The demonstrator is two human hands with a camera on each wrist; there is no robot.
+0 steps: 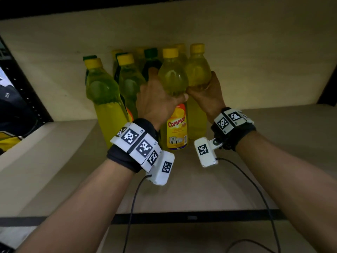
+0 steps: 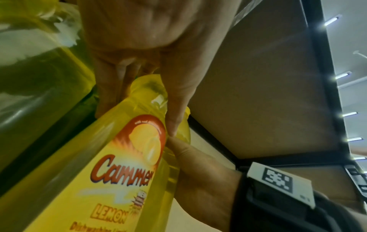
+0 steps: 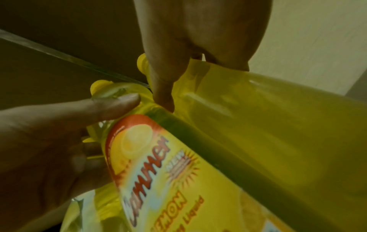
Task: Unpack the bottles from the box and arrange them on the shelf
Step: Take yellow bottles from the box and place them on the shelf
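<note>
1. On the shelf (image 1: 273, 136), toward its back wall and middle, two lemon dish-liquid bottles stand side by side, each in one hand. The box is not in view.
2. Left hand (image 1: 156, 101) is wrapped round the shoulder of the labelled bottle (image 1: 174, 99), thumb across the front, fingers behind; its "Cammer" label faces out toward the front edge.
3. Right hand (image 1: 207, 94) is clamped on the neighbouring bottle (image 1: 197, 70), just to the right and slightly further back; fingers curl round its far side.
4. The two held bottles look touching or nearly so; the thumbs meet between them in the wrist views.
5. Left of them a cluster of other bottles (image 1: 105, 92) already stands on the shelf, yellow caps and some green caps, packed close toward the back wall.
6. Risk: the left knuckles sit right against the nearest standing bottle (image 1: 130, 83). Pulling that hand out sideways could knock it into the row and topple several.
7. Risk: both grips are high on the bottles, so a base that is not flat at release could let one tip, likely onto its neighbour.
8. Risk: the wrist-camera cable (image 1: 255, 189) trails over the front edge and could snag there.
9. Whether both bases are fully down cannot be told; wrists hide them.
</note>
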